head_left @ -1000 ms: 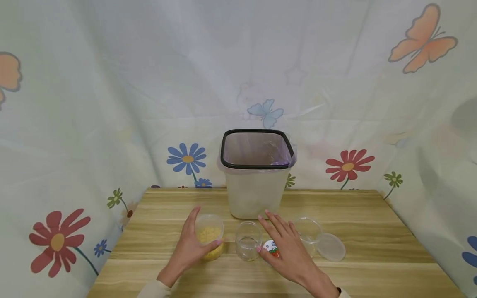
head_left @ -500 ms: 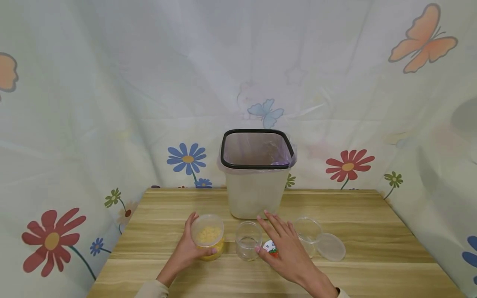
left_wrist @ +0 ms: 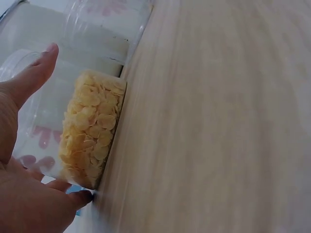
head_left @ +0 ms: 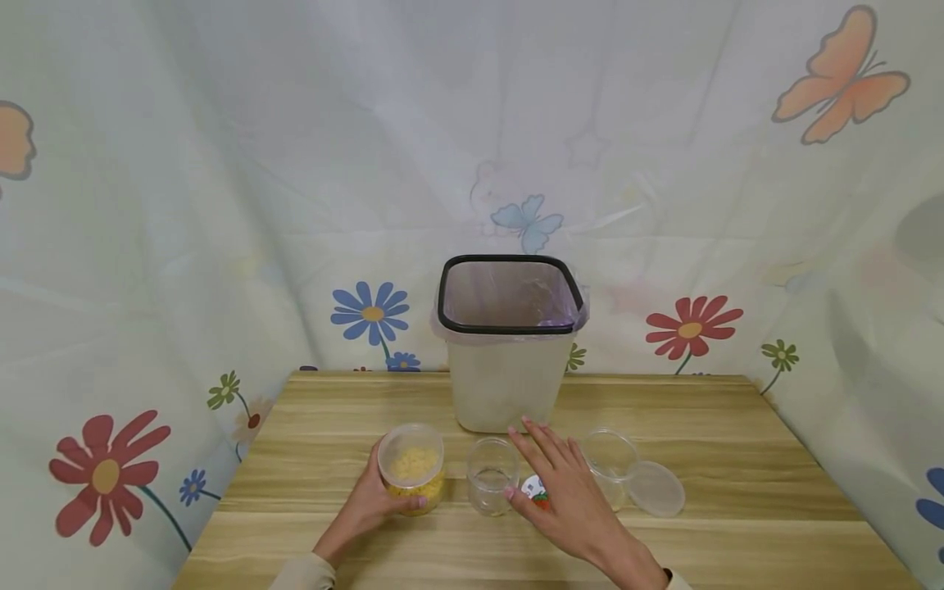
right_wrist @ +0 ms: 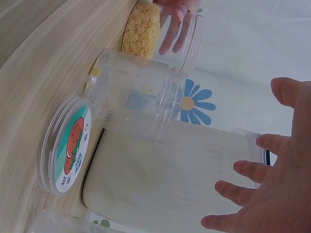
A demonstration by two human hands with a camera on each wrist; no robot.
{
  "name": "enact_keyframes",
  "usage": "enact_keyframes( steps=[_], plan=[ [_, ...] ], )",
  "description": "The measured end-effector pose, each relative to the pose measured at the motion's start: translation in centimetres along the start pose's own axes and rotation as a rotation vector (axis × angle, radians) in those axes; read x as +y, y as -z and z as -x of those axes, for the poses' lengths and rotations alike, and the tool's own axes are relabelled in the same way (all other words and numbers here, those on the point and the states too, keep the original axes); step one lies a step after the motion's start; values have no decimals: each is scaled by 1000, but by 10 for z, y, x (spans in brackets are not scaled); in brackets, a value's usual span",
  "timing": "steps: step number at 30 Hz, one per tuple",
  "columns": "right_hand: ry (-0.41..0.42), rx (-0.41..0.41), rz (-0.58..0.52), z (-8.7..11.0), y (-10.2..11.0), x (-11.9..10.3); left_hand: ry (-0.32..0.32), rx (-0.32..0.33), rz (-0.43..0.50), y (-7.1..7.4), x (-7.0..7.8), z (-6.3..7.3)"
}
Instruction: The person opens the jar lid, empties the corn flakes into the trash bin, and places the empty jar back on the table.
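Observation:
My left hand (head_left: 363, 498) curls round a clear plastic jar (head_left: 424, 490), thumb on its near side. The jar stands upright on the table, its lower part filled with yellow flakes (left_wrist: 95, 124). To its right is a second clear jar (head_left: 492, 485), with a few yellow bits on its wall in the right wrist view. My right hand (head_left: 569, 501) is spread over a stack of round lids; the top lid (right_wrist: 73, 145) bears a red fruit picture. In the right wrist view these fingers hold nothing. My right hand partly hides the lids in the head view.
Behind the jars stands a pale bin (head_left: 505, 381) with a black rim and a thin purple liner. A third clear jar (head_left: 610, 452) and a translucent disc (head_left: 656, 490) lie to the right. A patterned curtain (head_left: 295, 164) closes off the wooden table's (head_left: 737, 442) back and sides.
My left hand has closed from a loose reach round the flake jar to a grip, and the jar's top has shifted slightly left. My right hand has hardly moved.

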State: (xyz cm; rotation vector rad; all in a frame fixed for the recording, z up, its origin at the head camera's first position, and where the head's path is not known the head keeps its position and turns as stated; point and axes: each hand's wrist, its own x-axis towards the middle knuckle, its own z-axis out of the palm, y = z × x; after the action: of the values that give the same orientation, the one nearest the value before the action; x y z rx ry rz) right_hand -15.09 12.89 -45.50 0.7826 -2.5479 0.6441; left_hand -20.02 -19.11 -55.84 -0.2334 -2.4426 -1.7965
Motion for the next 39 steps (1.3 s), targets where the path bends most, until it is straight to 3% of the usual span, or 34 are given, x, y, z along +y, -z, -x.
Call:
enact_keyframes(
  steps=[8,14,26,39],
  plan=[
    [3,4,-2,-2,1,-2,5,19,-31,-2,-1,0],
    [-3,11,-9,-3,4,-2,26,55,-53,-1,7,1],
    [49,71,-11,-13,13,-4,20,79,-6,-2,43,-2],
    [83,74,0,-23,31,-6,-75,132,-12,-6,81,5]
  ],
)
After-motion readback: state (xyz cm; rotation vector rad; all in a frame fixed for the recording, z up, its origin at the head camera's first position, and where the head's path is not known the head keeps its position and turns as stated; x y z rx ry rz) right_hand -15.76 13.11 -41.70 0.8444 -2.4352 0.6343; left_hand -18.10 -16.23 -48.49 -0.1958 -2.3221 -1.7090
